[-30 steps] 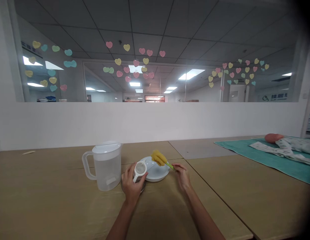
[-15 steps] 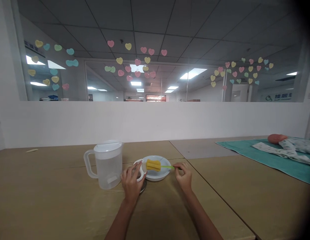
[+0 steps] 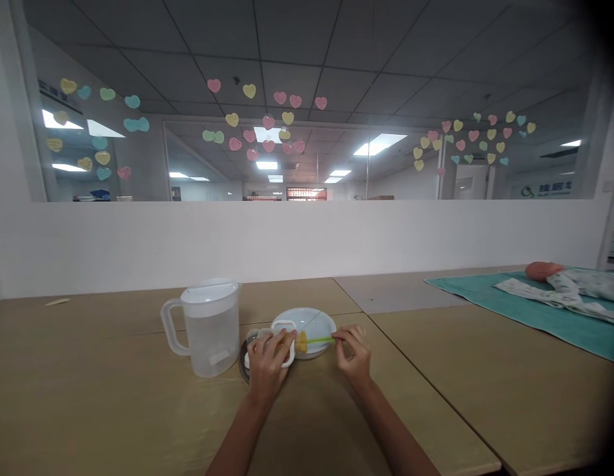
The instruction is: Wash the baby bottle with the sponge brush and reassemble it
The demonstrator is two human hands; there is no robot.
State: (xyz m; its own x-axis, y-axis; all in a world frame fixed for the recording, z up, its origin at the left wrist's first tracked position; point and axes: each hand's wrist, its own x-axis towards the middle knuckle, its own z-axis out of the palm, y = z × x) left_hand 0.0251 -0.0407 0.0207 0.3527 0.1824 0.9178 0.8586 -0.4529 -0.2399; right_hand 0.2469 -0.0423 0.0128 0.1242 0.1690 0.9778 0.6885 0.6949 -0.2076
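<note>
Left hand: the person's left hand (image 3: 268, 360) is wrapped over a clear bottle with white loop handles (image 3: 257, 336), fingers curled down around it in a firm-looking hold.
Right hand: the right hand (image 3: 355, 350) is pinched nearly closed, thumb and fingertips on the far end of a thin, bright green stick handle (image 3: 319, 340).
Sponge: a yellow, soft-looking sponge head (image 3: 301, 342) sits on the other end of that stick; its right end shows at the bottle's mouth, the rest mostly hidden by the bottle and fingers.
Bottle: it lies tipped on its side in the grasp, mouth to the right, by the near left edge of a white round bowl (image 3: 320, 322).
Stick: it runs nearly level between the two hands, across the near side of the bowl.
Under the left hand: a dark-rimmed round object (image 3: 244, 370), mostly covered, so its kind cannot be told.
Pitcher: a tall translucent plastic pitcher with a white lid (image 3: 212, 330) stands upright left of the left hand, its handle facing left.
Tabletop: a tan, wood-look table (image 3: 138, 410) bears all of these.
Far right: a turquoise mat (image 3: 485, 297) carries a white patterned cloth (image 3: 559, 301) and a rounded reddish object (image 3: 543, 270).
</note>
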